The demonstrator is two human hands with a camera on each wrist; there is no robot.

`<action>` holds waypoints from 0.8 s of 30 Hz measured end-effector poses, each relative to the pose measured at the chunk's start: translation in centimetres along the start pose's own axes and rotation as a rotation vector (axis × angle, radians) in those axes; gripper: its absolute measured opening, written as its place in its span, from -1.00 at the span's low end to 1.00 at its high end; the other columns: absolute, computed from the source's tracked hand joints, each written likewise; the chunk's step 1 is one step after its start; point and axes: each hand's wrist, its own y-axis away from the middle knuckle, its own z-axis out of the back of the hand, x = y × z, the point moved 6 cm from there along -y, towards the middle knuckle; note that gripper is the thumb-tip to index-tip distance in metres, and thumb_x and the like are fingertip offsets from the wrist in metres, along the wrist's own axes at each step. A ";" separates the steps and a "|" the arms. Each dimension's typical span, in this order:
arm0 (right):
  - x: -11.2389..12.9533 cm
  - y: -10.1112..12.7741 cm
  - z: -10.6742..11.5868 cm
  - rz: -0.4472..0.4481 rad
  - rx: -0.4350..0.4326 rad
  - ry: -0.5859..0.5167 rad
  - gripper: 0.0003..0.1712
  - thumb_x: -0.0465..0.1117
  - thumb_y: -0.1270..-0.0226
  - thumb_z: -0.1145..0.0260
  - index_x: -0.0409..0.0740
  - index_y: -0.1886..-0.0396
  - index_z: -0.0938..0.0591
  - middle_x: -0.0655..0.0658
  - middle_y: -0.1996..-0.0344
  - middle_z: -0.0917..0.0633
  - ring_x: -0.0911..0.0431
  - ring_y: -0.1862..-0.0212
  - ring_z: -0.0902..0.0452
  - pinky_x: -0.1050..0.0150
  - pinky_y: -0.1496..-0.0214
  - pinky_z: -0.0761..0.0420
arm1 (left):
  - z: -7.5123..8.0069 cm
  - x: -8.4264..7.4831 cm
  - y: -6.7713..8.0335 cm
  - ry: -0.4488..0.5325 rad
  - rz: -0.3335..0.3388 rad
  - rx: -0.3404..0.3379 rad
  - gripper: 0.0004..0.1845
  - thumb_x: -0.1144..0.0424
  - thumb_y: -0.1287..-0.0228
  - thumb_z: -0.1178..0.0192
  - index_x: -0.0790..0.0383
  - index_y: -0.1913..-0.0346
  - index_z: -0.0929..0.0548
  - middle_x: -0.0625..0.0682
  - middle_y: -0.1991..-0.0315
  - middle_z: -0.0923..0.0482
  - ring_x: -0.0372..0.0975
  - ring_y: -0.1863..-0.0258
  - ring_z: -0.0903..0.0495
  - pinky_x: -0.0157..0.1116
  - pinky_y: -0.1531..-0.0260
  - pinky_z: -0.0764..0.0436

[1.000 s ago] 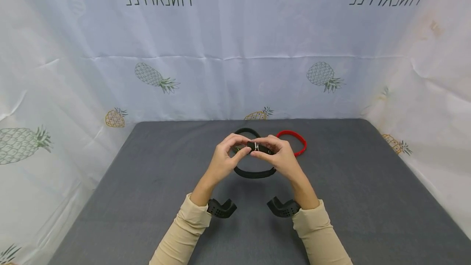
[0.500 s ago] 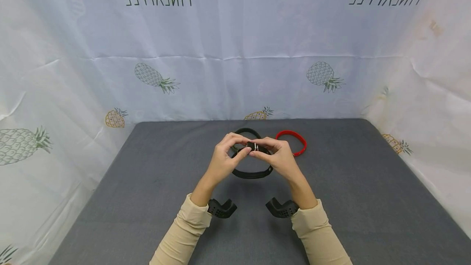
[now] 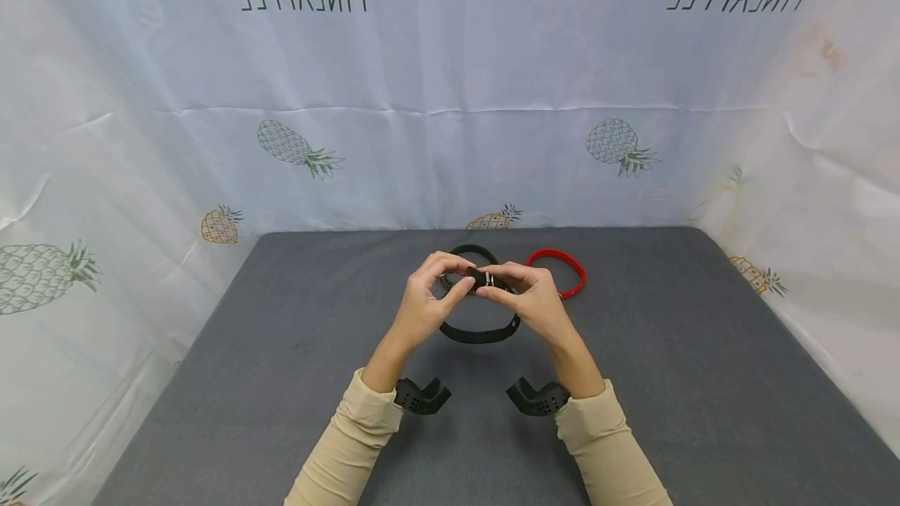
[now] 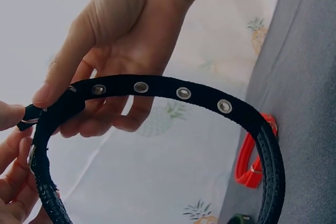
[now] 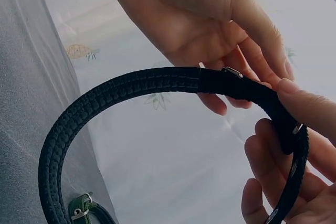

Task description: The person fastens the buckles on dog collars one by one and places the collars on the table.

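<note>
A black collar (image 3: 480, 336) with a row of metal eyelets is held up over the table, bent into a loop. My left hand (image 3: 424, 299) pinches its strap end between thumb and fingers. Opposite it, my right hand (image 3: 536, 299) pinches the collar beside the metal buckle (image 3: 490, 279). In the left wrist view, the eyelet strap (image 4: 161, 88) arches across below the left palm. The right wrist view has the stitched, padded part of the band (image 5: 121, 83) curving away from the right hand. Fingertips of both hands nearly meet at the buckle and partly cover it.
Behind the hands, a red collar (image 3: 580, 274) lies on the grey table (image 3: 316, 350), to the right. A dark collar (image 3: 473, 247) lies just left of it, partly hidden; its green strap (image 5: 81, 205) and buckle show in the right wrist view. A pineapple-print curtain (image 3: 450, 162) encloses the table.
The held collar's loop has shifted slightly left and a little nearer. The left thumb has moved up along the strap end, and the right hand has moved slightly left.
</note>
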 end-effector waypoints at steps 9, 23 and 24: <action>-0.2 -0.1 -0.1 -0.023 0.000 -0.010 -0.66 -0.34 -0.16 -0.42 -0.43 0.07 -0.67 0.40 0.32 -0.68 0.44 0.20 -0.60 0.45 0.07 -0.61 | 0.4 -0.1 0.0 0.028 0.012 -0.004 -0.80 0.46 -0.25 -0.22 0.34 0.06 -0.64 0.21 0.11 -0.56 -0.07 0.08 -0.54 -0.33 0.01 -0.53; 0.1 -0.2 0.0 0.005 0.013 -0.053 -0.66 -0.37 -0.16 -0.41 -0.48 0.09 -0.65 0.40 0.33 -0.68 0.36 0.38 -0.53 0.46 0.30 -0.54 | 0.7 -0.5 -0.3 0.022 -0.016 -0.032 -0.81 0.47 -0.26 -0.21 0.38 0.07 -0.63 0.24 0.10 -0.56 -0.05 0.09 -0.54 -0.18 -0.03 -0.55; 0.1 -0.2 0.0 0.006 0.015 -0.061 -0.66 -0.37 -0.16 -0.41 -0.48 0.09 -0.64 0.39 0.33 -0.68 0.36 0.37 -0.53 0.46 0.29 -0.55 | 0.7 -0.5 -0.3 0.021 -0.020 -0.035 -0.81 0.47 -0.26 -0.20 0.38 0.07 -0.63 0.24 0.10 -0.56 -0.05 0.09 -0.54 -0.20 -0.02 -0.55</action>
